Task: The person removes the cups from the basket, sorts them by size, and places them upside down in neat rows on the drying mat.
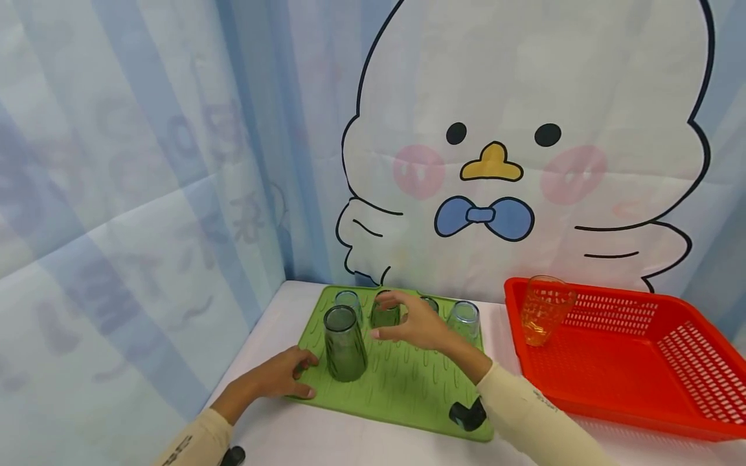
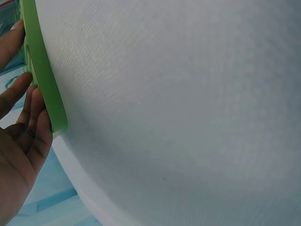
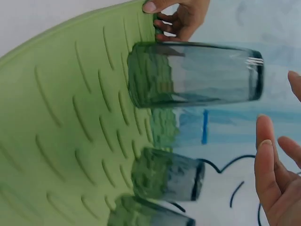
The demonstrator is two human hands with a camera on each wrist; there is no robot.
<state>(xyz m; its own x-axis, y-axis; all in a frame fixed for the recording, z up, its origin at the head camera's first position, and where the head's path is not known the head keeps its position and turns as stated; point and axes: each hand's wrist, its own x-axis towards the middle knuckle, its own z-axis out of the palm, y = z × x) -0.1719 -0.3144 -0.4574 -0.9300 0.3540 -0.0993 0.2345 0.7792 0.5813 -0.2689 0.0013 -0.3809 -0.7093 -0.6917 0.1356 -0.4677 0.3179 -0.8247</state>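
A tall, grey-green drinking glass [image 1: 345, 346] stands upside down on the left part of a green ribbed drying mat [image 1: 408, 395]. My left hand [image 1: 287, 373] rests at the mat's front left corner, its fingertips on the raised green rim [image 2: 44, 70]. Just right of the tall glass, my right hand [image 1: 416, 321] hovers over the mat with thumb and fingers spread apart and nothing between them. Behind it, a shorter green glass [image 1: 384, 317] is partly hidden. The right wrist view shows the tall glass [image 3: 197, 75] beside shorter ones, apart from my fingers.
Along the mat's back edge stand other upturned glasses, among them a bluish one [image 1: 348, 303] and a clear one [image 1: 464, 318]. A red perforated basket [image 1: 606, 375] to the right holds one clear tumbler [image 1: 542, 314]. Printed curtains [image 1: 146, 194] close off the left and back.
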